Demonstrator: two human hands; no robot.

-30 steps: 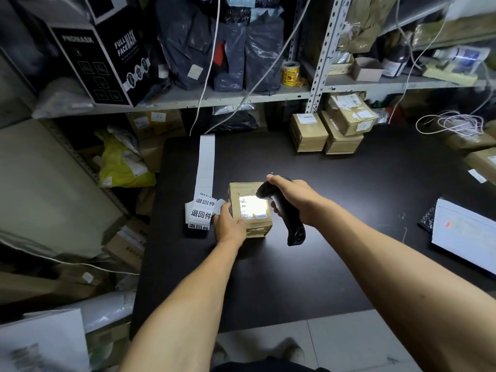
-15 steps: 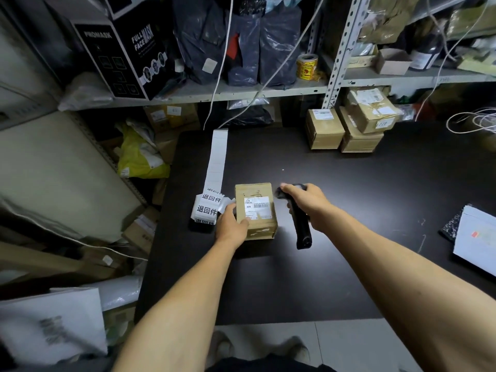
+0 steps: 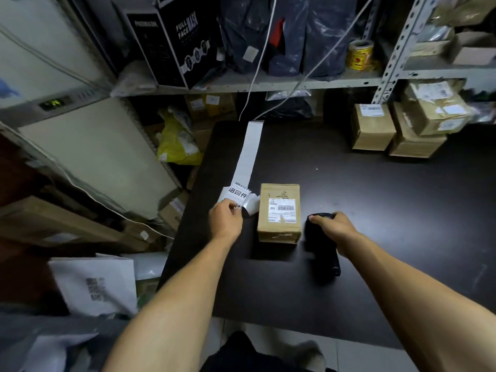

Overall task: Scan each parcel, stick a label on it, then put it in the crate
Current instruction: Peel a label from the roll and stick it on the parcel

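Observation:
A small brown cardboard parcel (image 3: pixel 279 210) with a white barcode label on top sits on the black table (image 3: pixel 375 210). Left of it lies a white strip of labels (image 3: pixel 245 167) printed with black characters, its near end curled. My left hand (image 3: pixel 225 220) pinches that curled end of the strip, just left of the parcel. My right hand (image 3: pixel 332 228) rests on the black handheld scanner (image 3: pixel 323 248), which lies flat on the table right of the parcel. No crate is in view.
Three taped brown parcels (image 3: pixel 402 127) are stacked at the table's far right. Metal shelving (image 3: pixel 268 84) behind holds dark bags, a black mask box and a yellow tape roll (image 3: pixel 359 55). Boxes, a yellow bag and white mailers (image 3: pixel 94 283) crowd the floor on the left.
The scanner light went off and my right hand lowered the scanner flat onto the table. My left hand left the parcel's side and moved left onto the label strip.

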